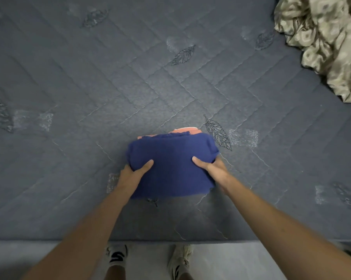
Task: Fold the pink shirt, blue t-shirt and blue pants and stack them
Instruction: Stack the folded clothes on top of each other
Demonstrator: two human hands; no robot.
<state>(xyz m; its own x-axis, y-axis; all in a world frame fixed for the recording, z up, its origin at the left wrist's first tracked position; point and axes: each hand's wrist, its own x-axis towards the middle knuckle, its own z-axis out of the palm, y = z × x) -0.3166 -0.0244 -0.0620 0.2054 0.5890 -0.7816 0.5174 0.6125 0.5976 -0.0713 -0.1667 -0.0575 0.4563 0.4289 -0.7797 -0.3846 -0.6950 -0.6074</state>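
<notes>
A grey quilted mattress (130, 81) fills nearly the whole frame, with a crumpled beige patterned cloth (324, 41) in the upper right corner. Lower centre lies a folded dark blue garment (172, 158), shirt or pants, hard to tell. The left hand (133, 172) grips its left edge, the right hand (211, 168) its right edge, thumbs on top. The folded pink shirt (185, 131) peeks out just behind the blue bundle.

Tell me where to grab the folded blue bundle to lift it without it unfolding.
Hedged: take the folded blue bundle by its two short sides, from the near edge, as the left hand and right hand do: thumbs on top, fingers under. That clamps the layers, including the pink shirt peeking out beneath.
</notes>
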